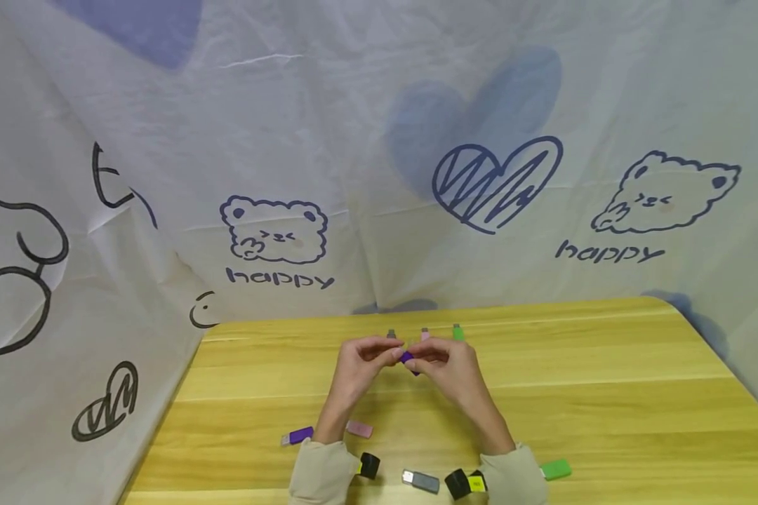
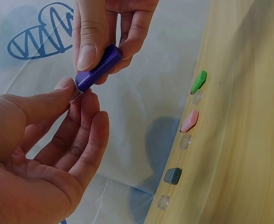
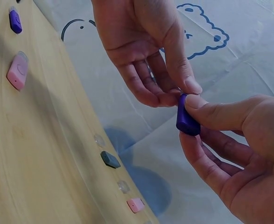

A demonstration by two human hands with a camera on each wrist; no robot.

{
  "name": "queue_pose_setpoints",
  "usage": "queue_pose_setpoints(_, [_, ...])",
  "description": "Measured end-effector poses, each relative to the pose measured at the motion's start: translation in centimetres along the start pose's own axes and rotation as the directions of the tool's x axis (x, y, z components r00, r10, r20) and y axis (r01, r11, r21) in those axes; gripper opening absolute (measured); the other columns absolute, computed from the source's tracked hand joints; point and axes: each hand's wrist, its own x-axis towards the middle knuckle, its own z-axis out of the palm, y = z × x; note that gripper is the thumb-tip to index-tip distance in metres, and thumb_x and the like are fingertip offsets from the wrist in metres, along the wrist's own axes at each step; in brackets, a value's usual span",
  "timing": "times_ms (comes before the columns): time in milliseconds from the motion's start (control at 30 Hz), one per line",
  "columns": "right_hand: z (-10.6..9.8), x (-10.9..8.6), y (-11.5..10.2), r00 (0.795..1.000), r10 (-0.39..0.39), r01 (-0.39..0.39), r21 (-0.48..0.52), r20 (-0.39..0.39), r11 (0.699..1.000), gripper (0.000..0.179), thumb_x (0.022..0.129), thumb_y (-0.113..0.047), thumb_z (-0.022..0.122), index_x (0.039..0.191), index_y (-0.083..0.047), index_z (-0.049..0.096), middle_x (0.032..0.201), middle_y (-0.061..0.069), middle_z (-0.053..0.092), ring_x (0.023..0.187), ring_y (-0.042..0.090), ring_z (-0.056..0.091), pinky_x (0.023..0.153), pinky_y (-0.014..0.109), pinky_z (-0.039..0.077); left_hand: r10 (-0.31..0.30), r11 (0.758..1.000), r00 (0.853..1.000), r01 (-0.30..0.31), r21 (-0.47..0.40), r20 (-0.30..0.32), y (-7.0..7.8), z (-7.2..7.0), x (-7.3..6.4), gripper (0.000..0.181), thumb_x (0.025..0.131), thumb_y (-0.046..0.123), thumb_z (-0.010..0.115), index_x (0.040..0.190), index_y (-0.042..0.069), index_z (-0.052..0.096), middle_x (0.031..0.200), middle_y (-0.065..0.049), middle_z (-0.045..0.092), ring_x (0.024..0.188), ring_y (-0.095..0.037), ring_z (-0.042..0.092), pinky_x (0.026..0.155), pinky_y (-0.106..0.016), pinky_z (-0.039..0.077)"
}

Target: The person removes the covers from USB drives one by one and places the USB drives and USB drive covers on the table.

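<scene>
Above the far part of the table, both hands hold one purple USB flash drive (image 2: 99, 70). My right hand (image 1: 456, 366) pinches its purple body between thumb and fingers. At the other end, the thumb and index fingertip of my left hand (image 1: 358, 366) pinch its narrow clear tip, which the fingertips mostly hide. The left hand's other fingers are loosely curved below, as the left wrist view shows. Just beyond the hands, a grey flash drive (image 2: 173, 176), a pink one (image 2: 190, 121) and a green one (image 2: 199, 82) are lined up at the far edge.
Small clear pieces, such as this clear cap (image 2: 163, 202), sit beside the far drives. Nearer lie another purple drive (image 1: 300, 435), a pink drive (image 1: 360, 428), a grey drive (image 1: 420, 481) and a green drive (image 1: 556, 469). A printed cloth (image 1: 379, 168) hangs behind the wooden table (image 1: 638, 393).
</scene>
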Motion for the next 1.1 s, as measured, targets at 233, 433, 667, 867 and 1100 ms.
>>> queue_pose_setpoints(233, [0.0,0.1,0.1,1.0,-0.007,0.007,-0.001,0.007,1.0,0.011,0.085,0.001,0.081,0.096,-0.003,0.08,0.1,0.012,0.077,0.086,0.024,0.076,0.074,0.028,0.062,0.002,1.0,1.0,-0.002,-0.008,-0.03,-0.1,0.1,0.1,0.014,0.092,0.002,0.076,0.103,-0.006,0.078,0.099,-0.019,0.076,0.086,-0.026,0.074,0.078,-0.027,0.061])
queue_pose_setpoints(433, [0.1,0.0,-0.1,1.0,-0.009,0.009,-0.002,0.006,1.0,0.011,0.085,0.001,0.081,0.095,-0.002,0.08,0.098,0.012,0.077,0.085,0.024,0.076,0.073,0.028,0.062,0.0,1.0,0.998,0.0,0.001,-0.058,0.1,0.2,0.1,0.012,0.091,0.003,0.077,0.101,-0.004,0.079,0.097,-0.018,0.077,0.084,-0.025,0.074,0.077,-0.025,0.061])
queue_pose_setpoints(667, [0.1,0.0,-0.2,1.0,-0.014,0.014,-0.007,0.015,1.0,0.011,0.085,0.002,0.081,0.095,0.0,0.079,0.097,0.014,0.077,0.085,0.025,0.076,0.072,0.027,0.062,-0.038,0.999,0.995,0.037,-0.012,-0.087,0.5,0.2,0.0,0.016,0.093,0.004,0.076,0.104,-0.008,0.076,0.099,-0.018,0.076,0.084,-0.021,0.074,0.079,-0.027,0.061])
queue_pose_setpoints(867, [-0.2,0.1,-0.1,0.999,0.033,-0.033,-0.039,0.008,0.999,0.012,0.082,0.005,0.083,0.092,-0.001,0.079,0.096,0.013,0.077,0.083,0.023,0.075,0.07,0.025,0.061,-0.053,0.995,0.97,0.03,-0.097,-0.237,0.9,-1.8,-0.1,0.015,0.091,-0.001,0.075,0.103,-0.01,0.075,0.098,-0.02,0.076,0.079,-0.015,0.073,0.078,-0.028,0.062])
queue_pose_setpoints(1100, [-0.4,0.0,0.3,1.0,0.007,-0.008,-0.054,-0.019,0.999,0.017,0.082,0.007,0.082,0.098,0.003,0.077,0.091,0.014,0.076,0.082,0.025,0.074,0.071,0.028,0.062,-0.066,0.99,0.963,0.03,-0.14,-0.262,1.0,-3.7,-0.1,0.018,0.092,-0.001,0.075,0.107,-0.012,0.074,0.1,-0.02,0.075,0.08,-0.014,0.074,0.08,-0.029,0.062])
